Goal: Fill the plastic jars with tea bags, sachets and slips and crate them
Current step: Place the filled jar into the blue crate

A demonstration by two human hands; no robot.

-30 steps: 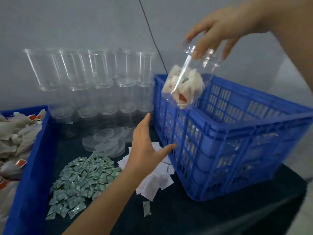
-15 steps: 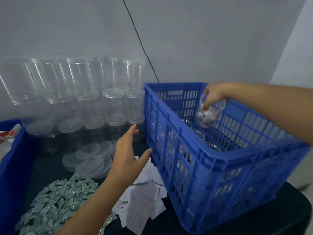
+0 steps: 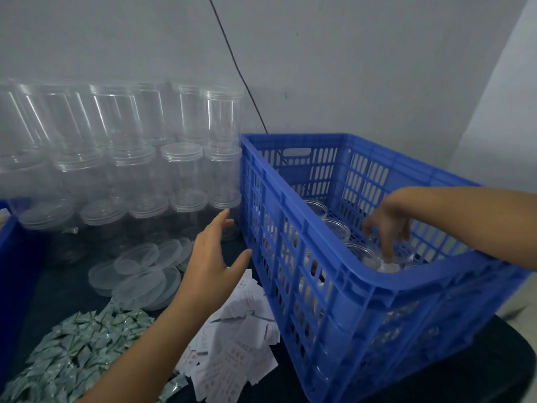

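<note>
Grey wall rises behind a dark bench, with a thin black cable running down it toward the blue crate on my right. From my head view, my right hand is down inside the crate, fingers pointing downward at the mouth of a filled jar that sits among other open jars along the crate's near side; I cannot tell whether those fingers are pinching the rim or merely resting on it. My left hand hovers spread and holding nothing, just beside the crate's outer wall, above the scattered paper slips. Stacked empty jars stand against the wall to my left, loose clear lids lie in front of them, and a heap of green sachets fills the near corner. I judge these jars to be light, thin-walled and smooth, so they could slide in a loose grip and flex if squeezed at mid-body; the stiffer threaded rim looks like the best place to hold. With tea bags inside, the weight should sit low, so a jar taken from above ought to hang fairly upright. The slips and sachets are flimsy and will need a fingertip pinch.
</note>
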